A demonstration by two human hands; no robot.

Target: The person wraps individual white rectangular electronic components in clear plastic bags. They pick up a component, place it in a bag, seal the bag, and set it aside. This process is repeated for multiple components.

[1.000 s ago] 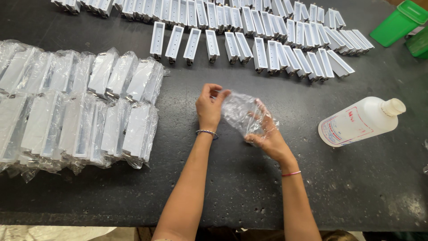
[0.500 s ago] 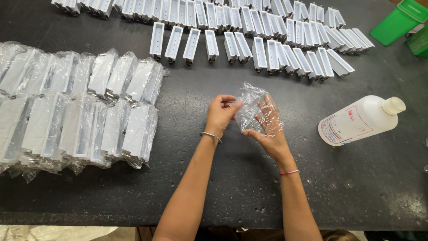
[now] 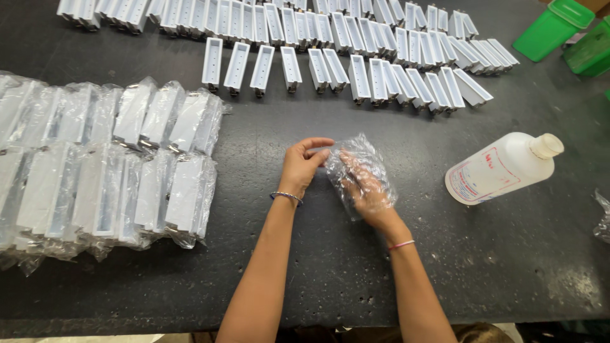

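We see the right hand pushed inside a clear plastic bag, its fingers spread loosely under the film, so the bag wraps the hand down to near the wrist. The left hand sits just beside it, its fingers pinching the bag's left edge. Both hands hover over the middle of the dark speckled tabletop.

To the left we find two rows of white rectangular parts sealed in clear bags, lying side by side. Along the far edge, unwrapped white channel-shaped parts stand in rows. To the right, well apart from the hands, a white plastic bottle lies on its side. Green bins sit at the far right corner.
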